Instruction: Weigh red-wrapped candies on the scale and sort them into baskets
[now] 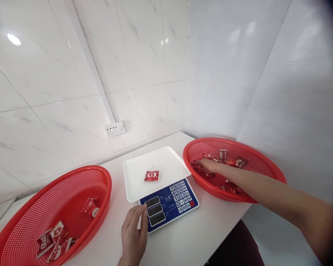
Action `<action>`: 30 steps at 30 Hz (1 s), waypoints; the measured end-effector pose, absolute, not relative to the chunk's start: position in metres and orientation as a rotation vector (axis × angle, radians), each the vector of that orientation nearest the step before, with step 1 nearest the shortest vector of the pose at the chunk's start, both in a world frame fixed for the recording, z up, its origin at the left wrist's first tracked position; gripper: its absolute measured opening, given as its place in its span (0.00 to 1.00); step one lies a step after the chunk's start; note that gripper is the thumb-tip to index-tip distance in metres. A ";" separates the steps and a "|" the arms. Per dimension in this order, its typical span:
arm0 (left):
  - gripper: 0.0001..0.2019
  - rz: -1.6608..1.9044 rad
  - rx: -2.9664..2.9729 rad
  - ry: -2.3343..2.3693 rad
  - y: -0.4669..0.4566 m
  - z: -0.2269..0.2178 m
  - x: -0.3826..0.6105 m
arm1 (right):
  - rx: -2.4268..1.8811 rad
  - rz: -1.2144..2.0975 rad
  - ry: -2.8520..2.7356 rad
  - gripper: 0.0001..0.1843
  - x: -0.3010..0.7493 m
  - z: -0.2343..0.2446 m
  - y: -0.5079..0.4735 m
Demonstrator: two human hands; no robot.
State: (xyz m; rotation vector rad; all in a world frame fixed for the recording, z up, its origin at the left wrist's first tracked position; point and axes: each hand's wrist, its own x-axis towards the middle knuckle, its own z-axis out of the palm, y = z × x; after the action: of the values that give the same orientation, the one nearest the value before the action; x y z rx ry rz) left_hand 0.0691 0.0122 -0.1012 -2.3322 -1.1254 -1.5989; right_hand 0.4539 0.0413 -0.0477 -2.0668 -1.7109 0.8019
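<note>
My left hand (134, 231) is at the left edge of the blue-and-white digital scale (168, 203), beside its displays. Its fingers are loosely bent, with a small gap between thumb and forefinger and nothing visible in them. One small red-and-white snack packet (151, 176) lies on the scale's white tray (138, 188). Over on the right, my right hand (208, 166) reaches down into a red mesh basket (269, 173), among red and brown packets (229, 186). Its fingertips are partly hidden there, so whether they grip a packet cannot be told.
At the left stands another red mesh basket (104, 181) with several red and brown packets (55, 240) inside. Both baskets and the scale rest on a white table (180, 240). A tiled wall with a socket (115, 128) closes off the back.
</note>
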 end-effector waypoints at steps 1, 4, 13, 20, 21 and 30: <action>0.06 -1.604 -2.333 -1.125 0.012 -0.101 0.069 | -2.060 0.804 -1.688 0.18 0.448 -0.041 0.060; 0.06 -1.624 -2.337 -1.117 0.012 -0.100 0.070 | -2.057 0.800 -1.643 0.12 0.441 -0.025 0.103; 0.09 -1.694 -2.394 -1.129 0.008 -0.096 0.075 | -1.742 0.985 -1.612 0.15 0.398 0.007 0.112; 0.08 -1.676 -2.351 -1.212 0.011 -0.098 0.070 | -1.621 1.097 -1.754 0.14 0.319 -0.007 0.136; 0.08 -1.676 -2.343 -1.222 0.011 -0.098 0.070 | -1.612 1.091 -1.755 0.15 0.314 -0.008 0.138; 0.08 -1.691 -2.360 -1.192 0.007 -0.094 0.070 | -1.477 1.047 -1.690 0.22 0.313 -0.014 0.147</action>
State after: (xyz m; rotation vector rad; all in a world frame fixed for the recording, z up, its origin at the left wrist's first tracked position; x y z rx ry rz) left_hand 0.0704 0.0074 -0.0936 -2.3600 -1.1921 -1.6913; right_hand 0.3132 0.1466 -0.0141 -1.4770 -1.6897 1.0468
